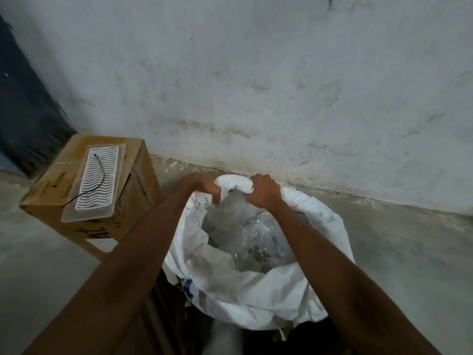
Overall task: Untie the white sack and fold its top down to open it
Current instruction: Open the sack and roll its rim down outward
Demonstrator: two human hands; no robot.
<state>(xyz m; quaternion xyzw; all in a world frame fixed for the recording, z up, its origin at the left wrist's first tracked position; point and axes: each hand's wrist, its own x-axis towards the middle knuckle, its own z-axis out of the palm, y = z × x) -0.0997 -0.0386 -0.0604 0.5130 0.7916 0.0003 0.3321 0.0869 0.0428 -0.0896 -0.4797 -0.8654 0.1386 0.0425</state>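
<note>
White sack (258, 295) stands on a grey concrete floor (399, 254) close to a stained, whitewashed wall (256, 85) — mouth already open, woven plastic fabric, rim rolled outward into a thick crumpled band. Inside: clear crinkled plastic bags (245, 239) with small dark bits, too blurred to tell what. Both bare arms reach over the mouth to the far rim. Left hand (207, 187) fingers clenched on the rolled edge; right hand (263, 192) fingers clenched on the same edge just beside it, a hump of white fabric between the two. Left of the sack, a brown cardboard box (135, 190) sits on the floor, worn and marked with dark scribbles. On its top lies a flat translucent plastic tray (96, 183) with wavy ridges — a thin black cable tie (98, 181) across it. Dark blue panel (23, 98) in the far left corner.
</note>
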